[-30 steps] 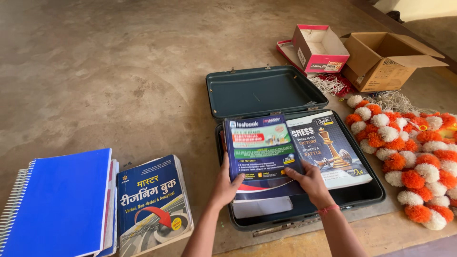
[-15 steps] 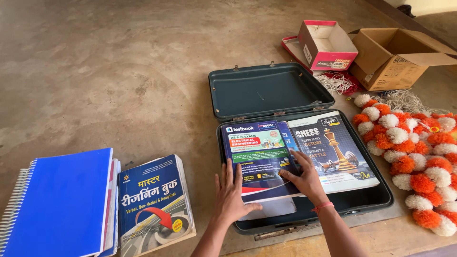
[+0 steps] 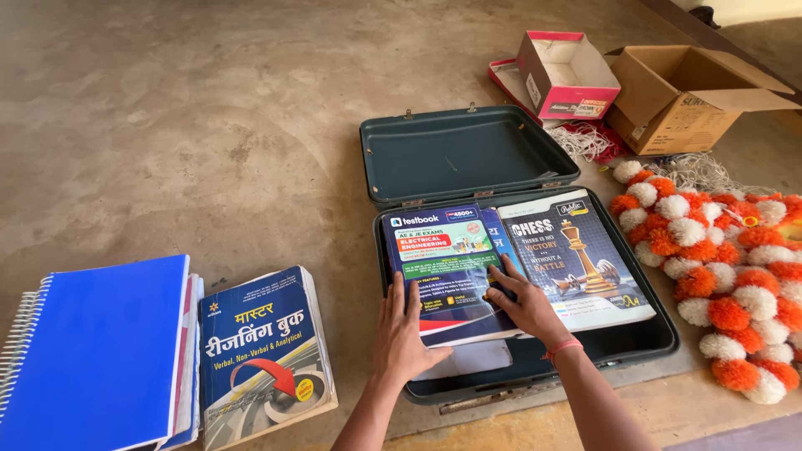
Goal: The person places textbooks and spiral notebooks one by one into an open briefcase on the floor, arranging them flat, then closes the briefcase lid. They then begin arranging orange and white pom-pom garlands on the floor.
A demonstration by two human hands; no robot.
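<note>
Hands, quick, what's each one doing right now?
Left hand: open, flat on the dark blue book in the suitcase.
Right hand: open, fingers spread on the same book.

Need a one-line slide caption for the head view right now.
Both hands, left and right, press a dark blue book flat inside an open green suitcase.

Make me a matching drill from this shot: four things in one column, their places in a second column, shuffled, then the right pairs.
Things:
1. chess book
2. blue spiral notebook
3. cardboard box
4. orange-and-white garland

Places:
A. on the floor, right of the open case
B. far left on the floor
C. inside the case, right side
D. top right, beside the red-edged box

Pairs: 1-C, 2-B, 3-D, 4-A
</note>
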